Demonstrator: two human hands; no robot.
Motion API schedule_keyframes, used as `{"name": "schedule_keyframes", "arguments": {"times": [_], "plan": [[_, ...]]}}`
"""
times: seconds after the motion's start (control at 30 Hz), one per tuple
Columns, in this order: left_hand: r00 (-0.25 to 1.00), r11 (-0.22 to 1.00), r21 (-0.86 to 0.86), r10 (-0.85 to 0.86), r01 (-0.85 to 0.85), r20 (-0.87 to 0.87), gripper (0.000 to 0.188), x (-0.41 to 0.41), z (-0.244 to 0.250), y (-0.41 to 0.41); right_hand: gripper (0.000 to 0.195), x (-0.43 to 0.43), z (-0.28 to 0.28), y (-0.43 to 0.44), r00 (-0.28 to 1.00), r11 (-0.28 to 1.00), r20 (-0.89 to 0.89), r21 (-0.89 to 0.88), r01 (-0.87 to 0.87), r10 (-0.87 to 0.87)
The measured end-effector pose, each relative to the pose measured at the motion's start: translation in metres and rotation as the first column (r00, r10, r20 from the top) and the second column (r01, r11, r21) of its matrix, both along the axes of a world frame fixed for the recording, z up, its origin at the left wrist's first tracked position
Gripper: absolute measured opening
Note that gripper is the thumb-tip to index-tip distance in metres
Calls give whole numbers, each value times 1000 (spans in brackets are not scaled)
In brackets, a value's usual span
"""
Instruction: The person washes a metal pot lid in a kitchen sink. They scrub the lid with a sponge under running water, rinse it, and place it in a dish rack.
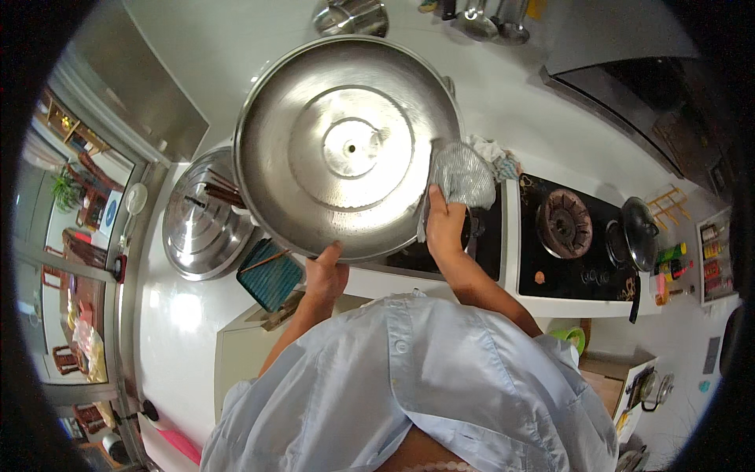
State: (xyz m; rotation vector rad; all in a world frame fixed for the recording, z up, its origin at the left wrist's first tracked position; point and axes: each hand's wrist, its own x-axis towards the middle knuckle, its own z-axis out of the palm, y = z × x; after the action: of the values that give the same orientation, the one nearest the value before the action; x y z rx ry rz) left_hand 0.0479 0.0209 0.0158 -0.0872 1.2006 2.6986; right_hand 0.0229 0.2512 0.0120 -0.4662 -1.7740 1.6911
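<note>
In the head view a large round stainless steel lid (348, 194) with a small centre hole is held up, tilted, its inner face towards me. My left hand (326, 276) grips its lower rim, thumb over the edge. My right hand (446, 227) is closed on a grey striped cloth (463, 174), which lies against the lid's right edge. Behind the lid, at the left, another large metal lid or pot cover (197, 227) rests on the white counter, with dark chopsticks (223, 192) beside it. Near my left hand is a teal ribbed tray (265, 274) with a thin stick across it.
To the right is a black gas hob (531, 259) with a round burner (565, 223) and a black-lidded pan (639, 236). Crumpled cloths (506, 165) lie behind the cloth in my hand. A metal pot (351, 17) stands at the back; ladles (478, 23) hang by the wall.
</note>
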Motion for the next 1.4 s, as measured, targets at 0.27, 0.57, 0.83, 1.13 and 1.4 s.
{"name": "schedule_keyframes", "arguments": {"times": [0.27, 0.57, 0.83, 1.13, 1.4], "plan": [[978, 945, -251, -197, 209, 72, 49, -7, 0, -49, 34, -30, 26, 83, 948, 939, 228, 212, -271, 222], [987, 976, -198, -59, 88, 146, 58, -1, 8, -13, 46, -16, 15, 61, 995, 552, 1, 832, 52, -96], [986, 969, -199, -128, 147, 103, 38, 1, 3, -6, 76, 32, 40, -42, 756, 143, 379, 841, -522, 533], [993, 985, -134, -104, 110, 56, 62, 22, 15, 0, 67, -85, 117, 1, 982, 112, 122, 984, -140, 147], [994, 993, -114, 4, 9, 113, 48, -5, 16, -19, 70, 27, 50, -68, 591, -10, 542, 742, -671, 597]]}}
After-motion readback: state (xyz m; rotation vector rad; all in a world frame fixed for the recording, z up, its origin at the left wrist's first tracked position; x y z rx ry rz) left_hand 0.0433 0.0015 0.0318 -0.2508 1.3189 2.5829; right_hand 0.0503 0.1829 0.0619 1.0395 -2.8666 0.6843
